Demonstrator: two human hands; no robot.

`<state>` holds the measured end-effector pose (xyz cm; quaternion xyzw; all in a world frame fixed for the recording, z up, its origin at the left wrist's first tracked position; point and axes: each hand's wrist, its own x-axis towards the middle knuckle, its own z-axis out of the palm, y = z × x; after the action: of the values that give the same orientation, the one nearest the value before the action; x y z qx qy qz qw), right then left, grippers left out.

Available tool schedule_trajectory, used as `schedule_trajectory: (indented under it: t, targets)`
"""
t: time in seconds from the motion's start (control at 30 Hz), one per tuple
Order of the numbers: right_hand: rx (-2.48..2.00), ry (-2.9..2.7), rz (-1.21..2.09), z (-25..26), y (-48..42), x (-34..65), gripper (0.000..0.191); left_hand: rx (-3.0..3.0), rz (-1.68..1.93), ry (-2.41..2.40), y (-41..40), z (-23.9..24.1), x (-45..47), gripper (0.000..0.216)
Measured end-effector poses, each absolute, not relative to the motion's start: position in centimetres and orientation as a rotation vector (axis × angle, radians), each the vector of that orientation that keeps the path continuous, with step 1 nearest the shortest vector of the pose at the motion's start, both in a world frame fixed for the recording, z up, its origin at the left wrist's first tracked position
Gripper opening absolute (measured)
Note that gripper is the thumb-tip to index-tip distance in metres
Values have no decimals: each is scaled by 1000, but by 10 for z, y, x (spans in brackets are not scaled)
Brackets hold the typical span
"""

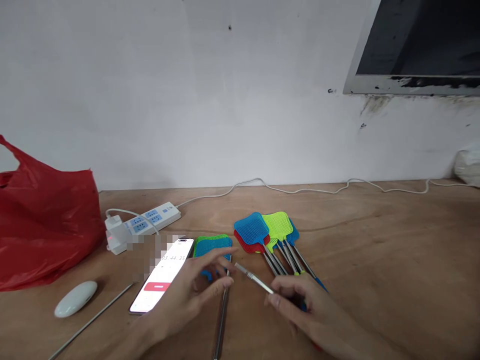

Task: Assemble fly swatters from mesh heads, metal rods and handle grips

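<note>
Between the thumb and fingers of my right hand (307,307) is a thin silver telescopic rod (258,282), tilted up to the left. Some blue shows under that palm, partly hidden. My left hand (198,285) hovers just left of the rod's tip, fingers apart and nothing visible between them. Behind and below it lies a blue mesh fly swatter (213,245) on top of a green one, with a metal shaft (222,320) running toward me. Farther right, several blue, red and yellow-green fly swatters (252,229) lie fanned in a pile, their shafts partly covered by my right hand.
A lit phone (165,280) lies left of my left hand, near a white mouse (76,299) and a thin grey rod (92,322). Behind them are a power strip (150,220) and a red plastic bag (48,220). A white cable (300,191) runs along the wall.
</note>
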<state>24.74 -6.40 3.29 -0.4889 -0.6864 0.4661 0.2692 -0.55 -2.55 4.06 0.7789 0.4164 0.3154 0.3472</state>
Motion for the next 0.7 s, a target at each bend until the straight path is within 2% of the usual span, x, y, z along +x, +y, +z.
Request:
schedule_trajectory:
  t: [0.13, 0.3, 0.47, 0.7]
  targets:
    - [-1321, -1428, 1276, 26, -50, 255, 43, 1908, 838, 1254, -22, 35, -10, 30]
    - [-1123, -937, 1500, 29, -40, 254, 40, 1926, 798, 1266, -27, 27, -12, 30]
    - [-853, -850, 1642, 31, -40, 247, 36, 1951, 652, 1209, -44, 31, -2, 33]
    - [-789, -963, 1536, 32, -44, 240, 34, 2009, 558, 1336, -66, 17, 9, 43]
